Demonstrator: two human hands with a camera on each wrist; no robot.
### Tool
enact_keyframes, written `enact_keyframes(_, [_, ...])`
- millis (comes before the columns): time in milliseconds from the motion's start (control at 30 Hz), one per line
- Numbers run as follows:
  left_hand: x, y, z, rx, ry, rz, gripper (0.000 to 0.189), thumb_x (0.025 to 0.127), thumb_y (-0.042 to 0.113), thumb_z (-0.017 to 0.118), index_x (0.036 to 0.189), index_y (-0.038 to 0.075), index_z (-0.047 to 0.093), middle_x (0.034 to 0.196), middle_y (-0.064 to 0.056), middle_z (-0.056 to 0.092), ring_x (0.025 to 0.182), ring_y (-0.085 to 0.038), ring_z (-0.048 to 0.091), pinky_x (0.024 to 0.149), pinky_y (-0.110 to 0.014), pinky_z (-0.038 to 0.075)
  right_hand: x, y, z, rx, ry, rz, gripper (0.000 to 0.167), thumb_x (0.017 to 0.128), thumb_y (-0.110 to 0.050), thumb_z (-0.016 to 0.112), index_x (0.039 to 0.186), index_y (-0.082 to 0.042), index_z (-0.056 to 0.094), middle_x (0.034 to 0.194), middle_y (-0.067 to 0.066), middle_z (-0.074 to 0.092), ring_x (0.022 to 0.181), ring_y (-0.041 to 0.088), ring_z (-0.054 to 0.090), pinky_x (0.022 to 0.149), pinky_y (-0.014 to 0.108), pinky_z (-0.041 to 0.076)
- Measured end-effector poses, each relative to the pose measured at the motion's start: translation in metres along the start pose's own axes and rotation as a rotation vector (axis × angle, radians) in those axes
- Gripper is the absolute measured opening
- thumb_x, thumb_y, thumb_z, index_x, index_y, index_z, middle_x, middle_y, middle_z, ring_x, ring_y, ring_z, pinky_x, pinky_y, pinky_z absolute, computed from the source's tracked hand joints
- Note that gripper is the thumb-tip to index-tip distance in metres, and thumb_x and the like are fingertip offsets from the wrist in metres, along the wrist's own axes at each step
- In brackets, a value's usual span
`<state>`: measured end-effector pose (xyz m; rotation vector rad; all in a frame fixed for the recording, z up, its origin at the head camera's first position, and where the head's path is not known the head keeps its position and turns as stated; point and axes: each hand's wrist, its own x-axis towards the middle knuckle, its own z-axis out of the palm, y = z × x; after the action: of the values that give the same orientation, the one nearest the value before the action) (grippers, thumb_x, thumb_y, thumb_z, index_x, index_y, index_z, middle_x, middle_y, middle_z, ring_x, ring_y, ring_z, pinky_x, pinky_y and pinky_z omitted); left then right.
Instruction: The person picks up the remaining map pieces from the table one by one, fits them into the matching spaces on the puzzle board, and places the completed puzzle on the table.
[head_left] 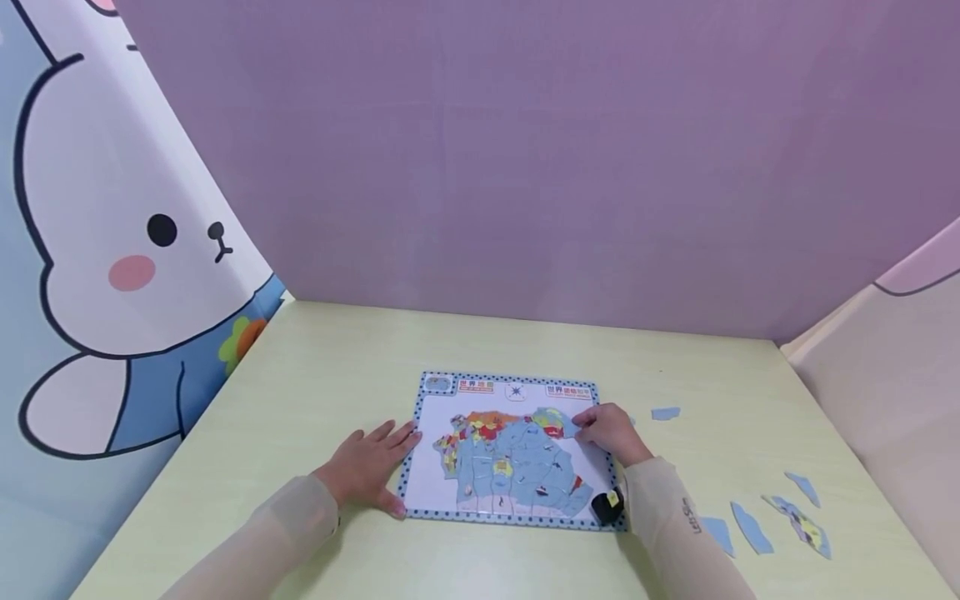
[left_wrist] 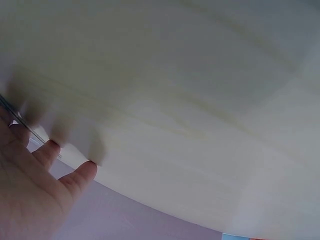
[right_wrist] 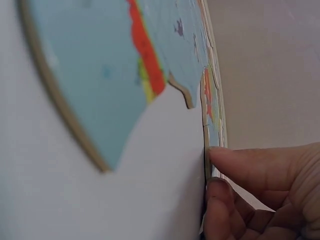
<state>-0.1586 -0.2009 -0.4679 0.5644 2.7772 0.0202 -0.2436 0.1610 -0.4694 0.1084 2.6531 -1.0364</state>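
Observation:
A world-map puzzle board (head_left: 510, 523) with a blue dotted border lies on the table, partly filled with blue and coloured pieces. My left hand (head_left: 369, 462) rests with spread fingers on its left edge; the left wrist view shows those fingertips (left_wrist: 86, 172) at the thin edge. At the upper right of the assembled map, my right hand (head_left: 611, 432) pinches a blue puzzle piece (head_left: 568, 427) between thumb and fingers. Close up, the right thumb (right_wrist: 235, 162) presses the piece's edge, low against the board. Bare white board (right_wrist: 155, 165) shows beside it.
Loose puzzle pieces lie to the right: a blue one (head_left: 665, 413) behind the right hand, and several nearer the front, including a coloured one (head_left: 806, 529). A small black object (head_left: 607, 507) is at the board's lower right corner, beside the sleeve. A purple partition (head_left: 525, 208) stands behind the table.

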Motion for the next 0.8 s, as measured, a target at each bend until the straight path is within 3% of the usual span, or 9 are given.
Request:
enact_keyframes(367, [-0.0007, 0.0003, 0.0013, 0.004, 0.004, -0.004, 0.105, 0.065, 0.063, 0.076, 0.149, 0.015, 0.036, 0.156, -0.003, 0.029, 0.141, -0.034, 0.025, 0.103, -0.061, 0.031, 0.0006, -0.0002, -0.0002, -0.023, -0.037, -0.012, 0.035, 0.082, -0.002, 0.071, 0.116, 0.001, 0.066, 0.094, 0.010, 0.060, 0.085, 0.023, 0.055, 0.074, 0.033, 0.047])
enact_keyframes(800, [-0.0016, 0.0005, 0.0017, 0.001, 0.010, -0.009, 0.105, 0.065, 0.064, 0.076, 0.149, 0.015, 0.036, 0.156, -0.002, 0.029, 0.141, -0.034, 0.026, 0.103, -0.062, 0.031, -0.0062, 0.0001, -0.0038, -0.015, -0.044, -0.017, 0.037, 0.082, -0.004, 0.072, 0.118, 0.001, 0.065, 0.100, 0.011, 0.061, 0.091, 0.025, 0.055, 0.080, 0.039, 0.047])
